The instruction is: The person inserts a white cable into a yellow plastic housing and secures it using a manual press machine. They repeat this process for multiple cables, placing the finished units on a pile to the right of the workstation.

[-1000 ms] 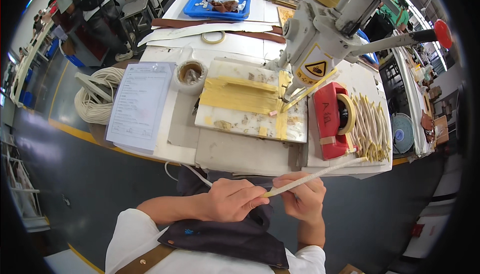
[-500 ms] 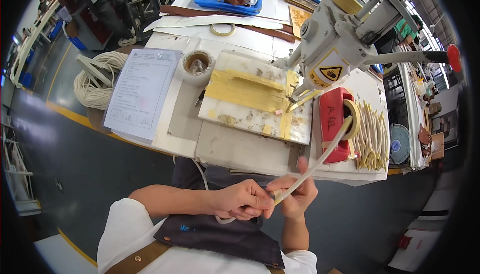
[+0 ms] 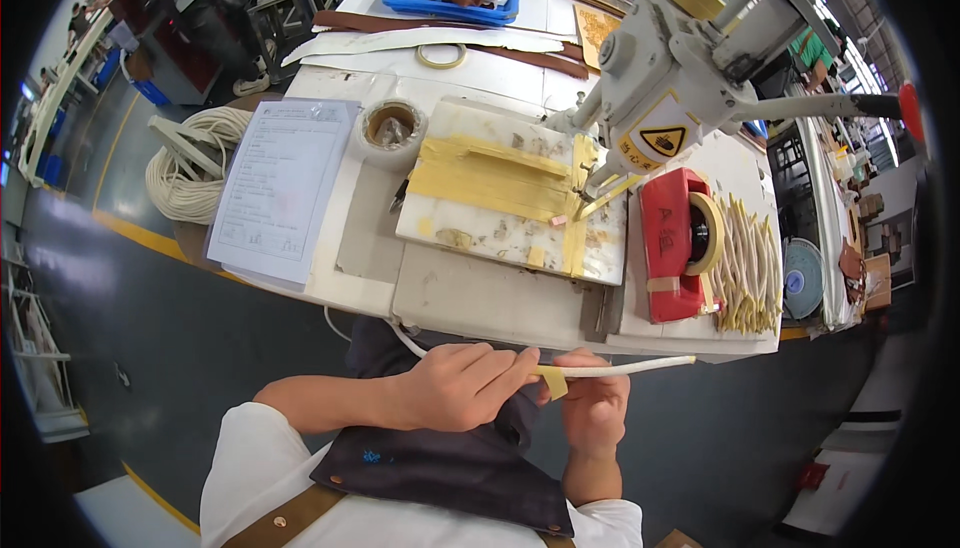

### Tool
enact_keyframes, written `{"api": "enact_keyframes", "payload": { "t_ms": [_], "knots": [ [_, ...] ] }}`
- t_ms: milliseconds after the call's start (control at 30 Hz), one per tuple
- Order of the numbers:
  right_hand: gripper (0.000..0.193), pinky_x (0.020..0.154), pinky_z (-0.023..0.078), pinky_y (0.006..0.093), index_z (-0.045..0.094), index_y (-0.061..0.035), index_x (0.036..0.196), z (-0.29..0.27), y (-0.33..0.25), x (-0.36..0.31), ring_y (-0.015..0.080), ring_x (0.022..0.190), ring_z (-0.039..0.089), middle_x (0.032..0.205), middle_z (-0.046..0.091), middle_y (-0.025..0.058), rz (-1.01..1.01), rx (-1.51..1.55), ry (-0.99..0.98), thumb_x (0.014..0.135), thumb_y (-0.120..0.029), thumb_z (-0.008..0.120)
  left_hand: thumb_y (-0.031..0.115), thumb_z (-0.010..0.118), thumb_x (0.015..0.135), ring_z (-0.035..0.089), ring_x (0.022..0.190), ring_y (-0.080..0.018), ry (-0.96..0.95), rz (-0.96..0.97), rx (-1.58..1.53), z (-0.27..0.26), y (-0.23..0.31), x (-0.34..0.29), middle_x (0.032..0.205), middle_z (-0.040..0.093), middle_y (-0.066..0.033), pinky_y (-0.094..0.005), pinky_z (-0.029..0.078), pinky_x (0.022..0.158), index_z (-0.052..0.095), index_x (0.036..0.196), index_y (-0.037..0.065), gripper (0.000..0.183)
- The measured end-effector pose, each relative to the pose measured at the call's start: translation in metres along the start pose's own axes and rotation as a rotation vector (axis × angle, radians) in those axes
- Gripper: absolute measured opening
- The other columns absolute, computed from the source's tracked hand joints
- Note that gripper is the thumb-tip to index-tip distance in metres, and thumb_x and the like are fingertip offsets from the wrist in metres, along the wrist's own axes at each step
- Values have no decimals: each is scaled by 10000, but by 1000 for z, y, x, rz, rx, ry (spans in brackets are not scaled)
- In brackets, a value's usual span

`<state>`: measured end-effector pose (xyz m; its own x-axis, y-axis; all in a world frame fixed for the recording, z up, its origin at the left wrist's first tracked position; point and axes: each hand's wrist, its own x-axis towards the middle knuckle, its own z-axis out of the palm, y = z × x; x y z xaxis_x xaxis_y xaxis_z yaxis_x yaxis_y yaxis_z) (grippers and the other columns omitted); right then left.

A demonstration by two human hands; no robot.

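**Both hands pinching a white cord wrapped with yellow tape**

Pinching tightly, the left hand [image 3: 455,403] is closing its thumb and fingers around a thin white cord [image 3: 620,369] in front of the person's dark apron [image 3: 450,468], just below the near edge of the work table [image 3: 480,298]. Beside it, the right hand [image 3: 592,410] is gripping the same cord from underneath, and a small piece of yellow tape [image 3: 552,381] is sitting on the cord right between the two hands. One end of the cord is sticking out to the right, past the right hand; the other side is curving up toward the table edge on the left.

On the table, a large grey-white machine [image 3: 680,68] is standing at the far right, its head hanging over a pale board [image 3: 500,233] covered with yellow tape strips. A sheet of paper [image 3: 280,188] is lying at the left of the table, with a coil of white rope [image 3: 185,163] just beyond it. A red tape dispenser [image 3: 668,243] is sitting near the right edge, next to a pile of cut cord pieces [image 3: 748,268]. A tape roll [image 3: 390,128] is resting between the paper and the board. A blue tray [image 3: 415,3] is lying at the far end.
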<state>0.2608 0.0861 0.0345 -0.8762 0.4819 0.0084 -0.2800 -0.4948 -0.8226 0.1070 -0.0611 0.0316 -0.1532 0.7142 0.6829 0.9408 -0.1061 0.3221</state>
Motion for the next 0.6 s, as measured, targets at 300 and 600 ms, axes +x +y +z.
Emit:
{"api": "enact_keyframes", "payload": {
  "t_ms": [300,600],
  "knots": [
    [275,688,558,287,720,43,1096,-6,-8,1,162,800,688,911,699,99,180,-383,46,827,97,741,57,759,812,531,551,-125,-50,44,45,1,-3,-4,754,602,-22,-256,452,484,721,1092,-40,299],
    [252,593,548,291,754,-20,949,-12,-15,18,210,687,693,830,699,101,-292,-1095,-172,731,106,759,204,670,996,546,537,-144,-289,-495,-754,9,3,-6,633,556,-45,-259,409,466,700,1042,-21,232]
  ]
}}
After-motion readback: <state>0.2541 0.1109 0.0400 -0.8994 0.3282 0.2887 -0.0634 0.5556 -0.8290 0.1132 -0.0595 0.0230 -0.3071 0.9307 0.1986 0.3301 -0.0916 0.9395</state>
